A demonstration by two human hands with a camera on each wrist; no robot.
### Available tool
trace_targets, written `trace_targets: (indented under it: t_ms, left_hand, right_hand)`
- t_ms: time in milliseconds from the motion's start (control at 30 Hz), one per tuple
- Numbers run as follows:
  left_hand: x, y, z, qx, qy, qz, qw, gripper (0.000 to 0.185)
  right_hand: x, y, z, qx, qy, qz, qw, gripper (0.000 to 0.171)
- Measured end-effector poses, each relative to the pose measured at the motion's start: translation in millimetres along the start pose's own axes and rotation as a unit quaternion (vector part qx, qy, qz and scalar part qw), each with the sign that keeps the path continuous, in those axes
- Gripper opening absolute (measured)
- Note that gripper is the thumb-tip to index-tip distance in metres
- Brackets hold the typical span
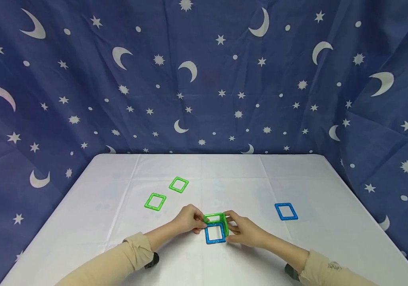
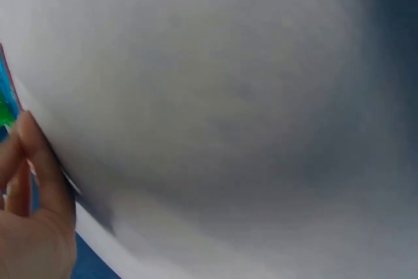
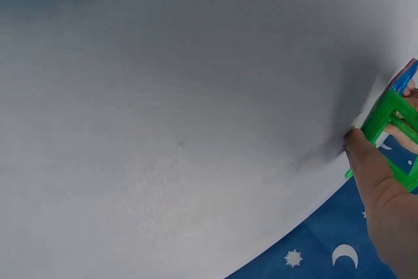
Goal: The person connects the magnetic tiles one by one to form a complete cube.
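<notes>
In the head view, a blue square magnetic tile [image 1: 215,241] lies at the near middle of the table. A green square tile [image 1: 213,215] stands along its far edge, and another green tile [image 1: 226,227] rises along its right edge, the two meeting at a corner. My left hand [image 1: 189,219] pinches the left corner where green and blue meet, with thumb and fingertips. From the right, my right hand [image 1: 244,231] holds the right-hand green tile, thumb at its near end and fingers at the far top. The right wrist view shows that hand's finger against the green frame [image 3: 379,119].
Two loose green tiles [image 1: 151,207] lie flat at the back left. A single blue tile [image 1: 289,218] lies flat to the right, beyond my right hand. The white tablecloth [image 1: 232,174] runs back to a dark blue curtain [image 1: 204,79] with moons and stars.
</notes>
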State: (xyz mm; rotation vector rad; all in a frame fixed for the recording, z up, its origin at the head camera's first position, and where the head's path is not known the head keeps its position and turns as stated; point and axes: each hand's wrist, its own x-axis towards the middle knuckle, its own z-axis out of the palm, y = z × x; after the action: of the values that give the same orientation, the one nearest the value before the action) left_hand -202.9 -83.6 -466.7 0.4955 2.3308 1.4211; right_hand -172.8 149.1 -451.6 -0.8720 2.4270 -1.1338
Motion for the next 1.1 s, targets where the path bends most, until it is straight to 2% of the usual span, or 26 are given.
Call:
trace_targets:
  t_ms: [133, 200, 333, 467, 567, 667, 767, 833, 1000, 1100]
  left_hand:
    - [-0.4, 0.3, -1.9, -0.022, -0.011, -0.017, 0.9996, 0.004]
    - [-1.3, 1.3, -2.1, -0.009, -0.010, -0.009, 0.9999, 0.004]
    - [-3.1, 2.1, -1.8, 0.053, 0.001, 0.027, 0.9982, 0.007]
    - [-7.1, 0.7, -2.5, 0.133, 0.012, 0.062, 0.9891, 0.012]
    - [-12.4, 0.3, -3.9, 0.169, 0.008, 0.086, 0.9818, 0.011]
    - [-18.6, 0.9, -6.1, 0.172, -0.005, 0.105, 0.9794, 0.008]
    - [-23.6, 2.4, -7.7, 0.166, -0.012, 0.110, 0.9799, 0.013]
    - [-26.3, 4.0, -7.7, 0.158, -0.016, 0.102, 0.9821, 0.024]
    - [-29.5, 7.2, -7.0, 0.127, -0.035, 0.080, 0.9881, 0.071]
    - [-30.4, 6.3, -8.4, 0.107, -0.049, 0.077, 0.9901, 0.076]
  right_hand:
    - [0, 1, 0, 0.016, -0.004, 0.004, 1.000, 0.063]
    - [0, 1, 0, 0.007, -0.005, 0.008, 1.000, 0.063]
    - [2, 0, -2, -0.034, -0.004, 0.011, 0.999, 0.064]
    - [5, -2, -2, -0.054, 0.001, 0.008, 0.999, 0.061]
    - [7, -4, -2, -0.065, 0.011, 0.001, 0.998, 0.055]
    - [9, -6, -1, -0.076, 0.019, -0.005, 0.997, 0.049]
    - [11, -8, 0, -0.085, 0.020, -0.004, 0.996, 0.047]
    - [12, -9, 0, -0.092, 0.020, -0.004, 0.996, 0.047]
    - [17, -10, 0, -0.108, 0.022, -0.015, 0.994, 0.045]
    - [21, -10, 0, -0.105, 0.020, -0.028, 0.994, 0.043]
